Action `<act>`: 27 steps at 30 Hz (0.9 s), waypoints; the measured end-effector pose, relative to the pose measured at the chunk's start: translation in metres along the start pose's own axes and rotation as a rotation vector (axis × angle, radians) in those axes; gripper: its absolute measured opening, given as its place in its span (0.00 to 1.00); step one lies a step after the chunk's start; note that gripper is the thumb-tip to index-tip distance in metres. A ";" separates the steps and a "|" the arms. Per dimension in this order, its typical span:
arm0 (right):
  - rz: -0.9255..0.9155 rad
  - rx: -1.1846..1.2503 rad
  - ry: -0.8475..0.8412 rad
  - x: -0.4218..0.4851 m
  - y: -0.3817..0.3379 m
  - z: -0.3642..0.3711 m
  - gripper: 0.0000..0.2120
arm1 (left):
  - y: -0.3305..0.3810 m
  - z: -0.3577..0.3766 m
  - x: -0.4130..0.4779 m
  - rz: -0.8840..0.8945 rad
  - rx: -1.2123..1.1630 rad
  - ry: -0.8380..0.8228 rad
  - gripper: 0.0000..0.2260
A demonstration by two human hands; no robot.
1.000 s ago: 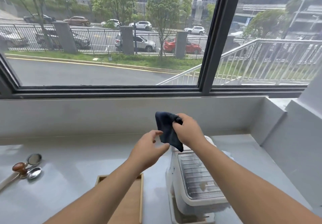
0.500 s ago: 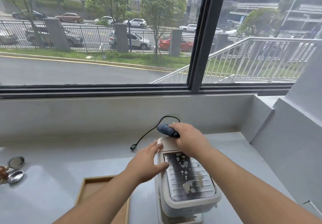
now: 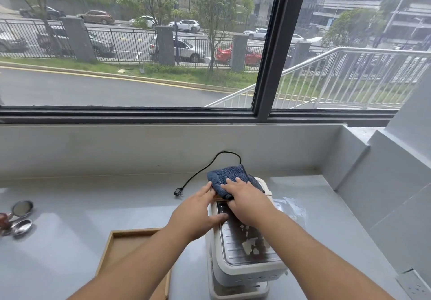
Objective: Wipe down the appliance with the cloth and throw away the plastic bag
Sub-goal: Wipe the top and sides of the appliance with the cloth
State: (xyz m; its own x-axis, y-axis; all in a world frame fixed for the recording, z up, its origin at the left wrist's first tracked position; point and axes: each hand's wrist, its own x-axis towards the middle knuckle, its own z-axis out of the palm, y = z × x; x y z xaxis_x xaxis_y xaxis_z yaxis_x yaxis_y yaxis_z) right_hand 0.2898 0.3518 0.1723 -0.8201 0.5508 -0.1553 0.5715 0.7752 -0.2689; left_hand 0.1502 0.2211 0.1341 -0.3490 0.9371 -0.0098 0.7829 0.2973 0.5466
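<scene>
A white appliance with a ridged metal top stands on the grey counter in front of me. A dark blue cloth lies spread on its far end. My right hand presses flat on the cloth's near part. My left hand rests against the appliance's left top edge, fingertips touching the cloth. A clear plastic bag lies on the counter just right of the appliance, partly hidden by my right arm.
The appliance's black cord loops back to the wall, its plug lying on the counter. A wooden tray sits at the near left. Metal spoons lie at the far left. A wall socket is at the lower right.
The cloth came down from a raised bunch and is now spread flat on the appliance's far end under my right hand. My left hand moved onto the appliance's left edge.
</scene>
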 end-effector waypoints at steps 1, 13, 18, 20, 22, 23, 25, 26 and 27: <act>-0.002 -0.006 -0.002 -0.001 0.000 0.001 0.30 | 0.001 0.000 0.000 -0.001 0.011 0.004 0.40; -0.004 0.008 0.003 -0.020 -0.004 0.004 0.30 | 0.001 0.004 -0.003 -0.036 0.007 0.019 0.39; 0.000 0.036 0.028 -0.031 -0.006 0.007 0.28 | -0.003 0.014 -0.006 -0.063 -0.100 0.015 0.35; -0.007 0.033 0.029 -0.036 -0.007 0.009 0.27 | -0.004 0.021 -0.008 -0.056 -0.130 0.014 0.32; -0.020 0.015 0.017 -0.042 -0.008 0.011 0.28 | -0.004 0.025 -0.009 -0.054 -0.139 0.024 0.30; -0.024 0.007 0.014 -0.046 -0.008 0.014 0.28 | -0.004 0.025 -0.009 -0.052 -0.145 0.024 0.30; -0.023 0.002 0.016 -0.055 -0.008 0.019 0.29 | -0.004 0.024 -0.008 -0.012 -0.155 0.030 0.30; -0.021 -0.001 0.018 -0.060 -0.007 0.021 0.29 | -0.004 0.023 -0.008 0.027 -0.143 0.034 0.31; -0.018 -0.008 0.024 -0.064 -0.007 0.023 0.29 | -0.003 0.022 -0.007 0.069 -0.111 0.037 0.32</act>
State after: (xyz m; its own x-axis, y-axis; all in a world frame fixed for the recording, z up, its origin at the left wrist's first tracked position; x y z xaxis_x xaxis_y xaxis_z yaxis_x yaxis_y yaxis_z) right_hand 0.3376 0.3043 0.1618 -0.8292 0.5441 -0.1280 0.5573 0.7873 -0.2639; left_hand 0.1618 0.2177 0.1140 -0.3167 0.9466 0.0611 0.7446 0.2082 0.6343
